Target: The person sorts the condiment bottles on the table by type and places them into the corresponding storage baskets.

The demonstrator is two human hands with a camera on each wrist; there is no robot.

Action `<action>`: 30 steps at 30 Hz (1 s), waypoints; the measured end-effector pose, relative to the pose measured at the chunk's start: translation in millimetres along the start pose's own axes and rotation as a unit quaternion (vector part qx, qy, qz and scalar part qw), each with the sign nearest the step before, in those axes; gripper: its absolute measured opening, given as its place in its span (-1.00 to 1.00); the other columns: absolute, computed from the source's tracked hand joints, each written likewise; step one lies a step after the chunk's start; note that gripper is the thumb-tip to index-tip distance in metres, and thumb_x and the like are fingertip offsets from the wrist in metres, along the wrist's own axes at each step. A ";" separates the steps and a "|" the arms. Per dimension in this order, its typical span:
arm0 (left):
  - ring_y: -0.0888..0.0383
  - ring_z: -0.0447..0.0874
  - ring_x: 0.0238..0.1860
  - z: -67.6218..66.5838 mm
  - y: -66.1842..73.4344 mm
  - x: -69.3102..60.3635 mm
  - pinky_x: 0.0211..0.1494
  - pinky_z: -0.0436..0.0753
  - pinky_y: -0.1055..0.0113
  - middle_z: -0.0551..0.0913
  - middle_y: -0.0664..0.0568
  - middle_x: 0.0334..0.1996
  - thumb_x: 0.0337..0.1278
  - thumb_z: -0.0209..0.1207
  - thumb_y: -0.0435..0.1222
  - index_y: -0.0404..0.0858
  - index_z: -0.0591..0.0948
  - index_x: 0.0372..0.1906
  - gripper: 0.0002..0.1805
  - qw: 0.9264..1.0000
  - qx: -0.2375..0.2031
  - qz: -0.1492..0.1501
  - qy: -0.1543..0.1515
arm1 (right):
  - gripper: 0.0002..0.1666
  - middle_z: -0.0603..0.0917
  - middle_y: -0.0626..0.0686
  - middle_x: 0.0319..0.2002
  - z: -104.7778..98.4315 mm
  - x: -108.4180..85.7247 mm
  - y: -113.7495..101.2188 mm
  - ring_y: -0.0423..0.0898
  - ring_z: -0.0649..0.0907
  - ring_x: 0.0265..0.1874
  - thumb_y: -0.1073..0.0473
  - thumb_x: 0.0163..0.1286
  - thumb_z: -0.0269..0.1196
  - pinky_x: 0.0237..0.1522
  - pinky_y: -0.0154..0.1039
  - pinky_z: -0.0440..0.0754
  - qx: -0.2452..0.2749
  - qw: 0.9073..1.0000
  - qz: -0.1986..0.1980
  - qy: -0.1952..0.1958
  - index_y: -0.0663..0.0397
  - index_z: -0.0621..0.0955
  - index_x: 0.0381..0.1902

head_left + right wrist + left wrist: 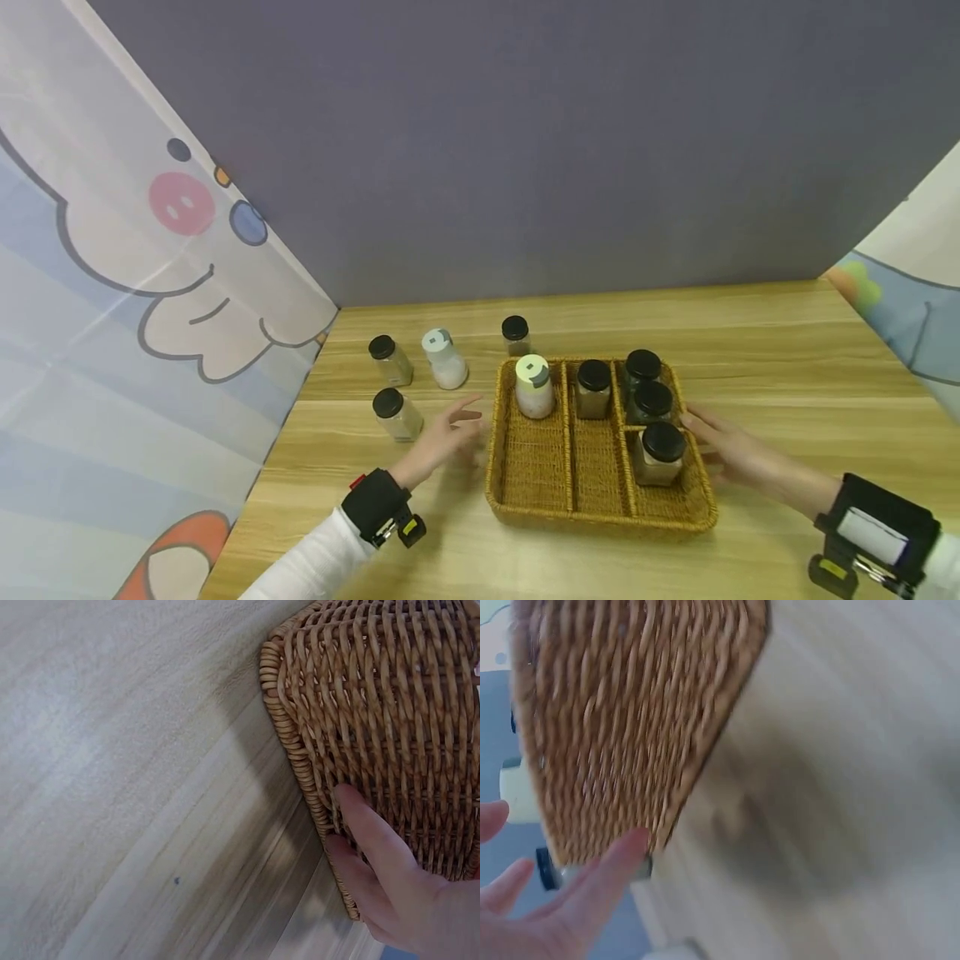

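Note:
A woven wicker basket (528,508) with compartments stands on the wooden table. Its left compartment holds a white-capped shaker bottle (534,392), its middle one a black-lidded jar (593,390). Two dark jars (643,367) fill the back right compartment; a black-lidded jar of pale powder (660,457) occupies the front right one. My left hand (452,433) is beside the basket's left side, fingers extended; whether they touch the wicker I cannot tell. Against the right side rest the fairly straight fingers of my right hand (390,881), thumb near the rim in the head view.
Left of the basket stand two black-lidded jars (392,362) and a white shaker bottle (446,360). Another black-lidded jar (516,335) is just behind the basket's back left corner. A grey panel (570,150) rises along the table's back edge, with printed cloth (112,333) at the left.

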State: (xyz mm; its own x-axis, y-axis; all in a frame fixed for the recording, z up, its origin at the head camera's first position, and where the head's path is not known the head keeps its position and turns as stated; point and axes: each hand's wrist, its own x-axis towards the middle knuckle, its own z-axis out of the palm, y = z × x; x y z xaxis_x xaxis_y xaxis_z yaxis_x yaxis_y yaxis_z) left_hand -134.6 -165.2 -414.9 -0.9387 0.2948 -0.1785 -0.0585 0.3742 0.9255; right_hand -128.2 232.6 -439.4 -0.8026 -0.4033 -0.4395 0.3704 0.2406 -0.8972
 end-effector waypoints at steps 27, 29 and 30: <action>-0.19 0.40 0.05 -109.6 30.2 -18.0 0.04 0.43 0.01 0.48 -0.26 0.01 0.01 0.17 -0.35 -0.40 0.44 0.07 -0.54 0.917 0.391 0.075 0.001 | -0.14 -0.24 0.56 0.22 2.9 -0.7 -0.2 0.51 0.16 0.10 -0.09 0.42 -0.23 -0.16 0.12 0.52 0.023 1.000 -0.004 0.006 0.30 -0.41 0.30; -0.22 0.37 0.07 -111.8 27.3 -18.9 0.05 0.42 -0.02 0.45 -0.26 0.04 -0.02 0.20 -0.34 -0.38 0.43 0.08 -0.51 0.912 0.404 0.072 -0.002 | -0.13 -0.24 0.56 0.22 3.1 -1.0 -0.8 0.51 0.15 0.11 -0.09 0.42 -0.23 -0.16 0.13 0.52 0.021 1.000 -0.004 0.005 0.30 -0.42 0.30; -0.22 0.37 0.07 -112.7 25.7 -19.0 0.05 0.41 -0.02 0.44 -0.27 0.05 -0.04 0.21 -0.33 -0.38 0.43 0.09 -0.50 0.911 0.406 0.068 -0.004 | -0.13 -0.25 0.56 0.22 3.1 -1.1 -1.2 0.51 0.15 0.11 -0.09 0.42 -0.23 -0.16 0.13 0.52 0.020 1.000 -0.003 0.006 0.30 -0.42 0.30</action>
State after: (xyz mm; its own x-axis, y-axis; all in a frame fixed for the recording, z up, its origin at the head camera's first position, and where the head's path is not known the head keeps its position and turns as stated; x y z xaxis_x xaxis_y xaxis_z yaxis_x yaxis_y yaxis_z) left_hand -156.5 -260.3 -350.1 -0.9161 0.3916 -0.0859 0.3315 0.8604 0.3871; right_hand -126.3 230.0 -438.0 -0.8105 -0.3939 -0.4335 0.3837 0.2020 -0.9011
